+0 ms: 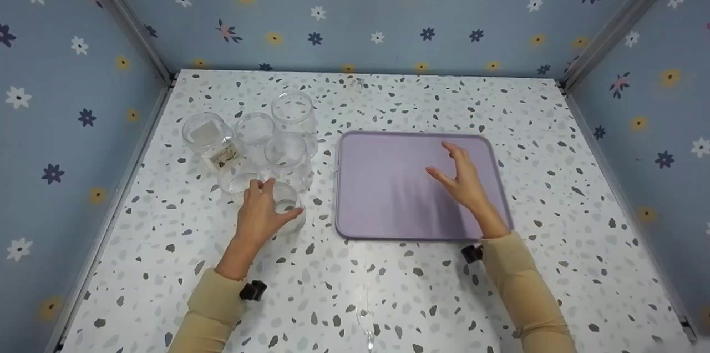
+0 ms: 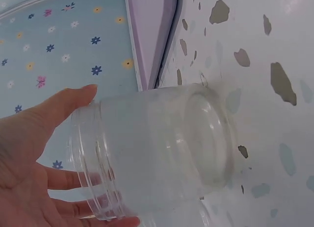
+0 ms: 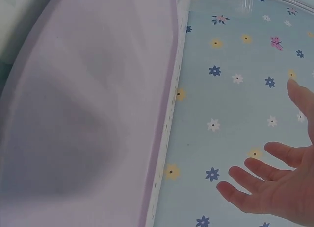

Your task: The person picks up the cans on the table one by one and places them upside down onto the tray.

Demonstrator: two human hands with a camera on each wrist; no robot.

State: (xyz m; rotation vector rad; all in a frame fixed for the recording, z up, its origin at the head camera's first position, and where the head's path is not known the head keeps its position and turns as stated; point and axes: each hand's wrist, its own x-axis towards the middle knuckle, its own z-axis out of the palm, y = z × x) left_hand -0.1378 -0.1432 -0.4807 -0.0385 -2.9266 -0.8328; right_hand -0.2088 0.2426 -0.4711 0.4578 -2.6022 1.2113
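Note:
My left hand [image 1: 259, 217] grips a clear jar [image 1: 292, 218] by its rim, thumb on one side and fingers on the other. In the left wrist view the jar [image 2: 147, 148] stands on the speckled table, the left hand [image 2: 34, 153] round its upper end. My right hand [image 1: 465, 183] hangs over the lilac tray [image 1: 383, 186], fingers spread and holding nothing. The right wrist view shows this hand [image 3: 279, 188] with its fingers apart, beside the tray [image 3: 98, 89].
Several more clear jars stand close together behind the left hand, among them one at the back [image 1: 293, 111] and one with a printed label [image 1: 224, 155] at the far left. Blue flowered panels [image 1: 355, 20] border the table [image 1: 344, 286] at the back and sides.

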